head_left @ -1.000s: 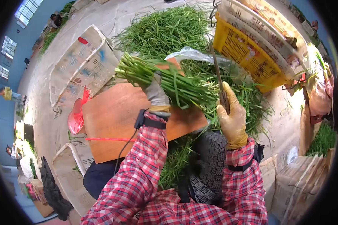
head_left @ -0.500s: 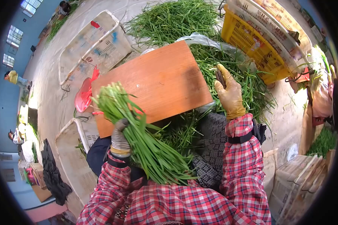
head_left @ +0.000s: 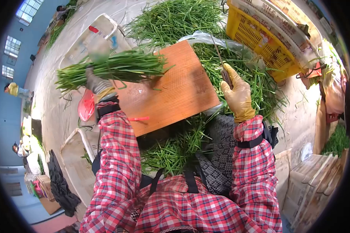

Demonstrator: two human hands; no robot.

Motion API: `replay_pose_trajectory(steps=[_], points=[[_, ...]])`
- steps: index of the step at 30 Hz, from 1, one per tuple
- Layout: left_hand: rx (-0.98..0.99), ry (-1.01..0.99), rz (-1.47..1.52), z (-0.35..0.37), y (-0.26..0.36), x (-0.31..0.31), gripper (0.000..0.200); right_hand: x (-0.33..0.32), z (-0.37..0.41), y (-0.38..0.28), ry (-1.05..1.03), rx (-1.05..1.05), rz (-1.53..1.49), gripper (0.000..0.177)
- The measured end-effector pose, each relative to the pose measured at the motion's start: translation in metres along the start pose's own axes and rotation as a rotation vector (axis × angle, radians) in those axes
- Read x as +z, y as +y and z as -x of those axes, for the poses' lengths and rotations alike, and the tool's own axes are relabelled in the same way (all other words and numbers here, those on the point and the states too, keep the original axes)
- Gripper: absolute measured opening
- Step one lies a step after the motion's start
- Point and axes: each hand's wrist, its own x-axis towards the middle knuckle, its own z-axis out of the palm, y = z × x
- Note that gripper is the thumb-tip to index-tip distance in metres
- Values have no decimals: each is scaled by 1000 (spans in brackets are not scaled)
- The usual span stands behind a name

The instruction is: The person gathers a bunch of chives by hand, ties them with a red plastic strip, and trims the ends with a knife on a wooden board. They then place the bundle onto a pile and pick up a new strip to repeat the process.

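Note:
My left hand (head_left: 98, 83), in a grey-striped glove, is closed around a thick bunch of garlic chives (head_left: 128, 66). The bunch lies sideways, above the left part of an orange wooden board (head_left: 175, 91) and the white crate behind it. My right hand (head_left: 238, 96), in a yellow rubber glove, grips a knife (head_left: 226, 77) by its dark handle just right of the board. Its thin blade points up and away from me. A red strip (head_left: 139, 118) lies near the board's front edge. Loose green chives (head_left: 169, 149) lie below the board, near my lap.
A heap of loose chives (head_left: 179, 21) spreads over the floor beyond the board. More chives (head_left: 260, 87) lie right of it. A yellow crate (head_left: 256, 37) stands at the upper right, a white crate (head_left: 112, 27) at the upper left. A red plastic bag (head_left: 86, 106) sits left of the board.
My left hand has moved forward and left with the chives, turning the bunch from slanting toward my lap to lying sideways. The knife blade now shows; my right hand has barely moved.

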Motion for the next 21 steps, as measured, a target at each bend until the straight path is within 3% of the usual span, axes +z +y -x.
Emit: replay_pose_trajectory(steps=[2,4,7,9,10,11,12,14,16,17,21], points=[[-238,51,-51,2,-48,-13,32,0,0,2,-15,26,19,49],[-489,12,-70,70,-67,0,28,2,-2,5,-5,-57,3,49],[-620,-130,-89,163,-99,-5,22,1,-2,5,2,-37,-47,49],[-601,-98,-329,208,-113,-27,32,-3,-3,-1,-3,1,-38,49],[-844,-206,-274,224,-90,-39,54,-5,-3,-3,-15,33,-37,49],[-757,-326,-429,231,-91,-66,50,-4,-3,0,-11,10,-47,49],[-877,-432,-342,239,-54,-70,47,-1,-2,5,-18,9,-46,49],[-796,-734,-342,233,-14,-119,44,7,-1,16,-33,-100,16,50],[-868,-719,-564,206,37,-144,43,20,0,22,-107,-109,45,54],[-1059,-626,-311,199,71,-126,43,28,1,24,-167,-114,176,56],[-1126,-558,55,171,132,-155,48,70,8,35,-348,-108,490,61]])
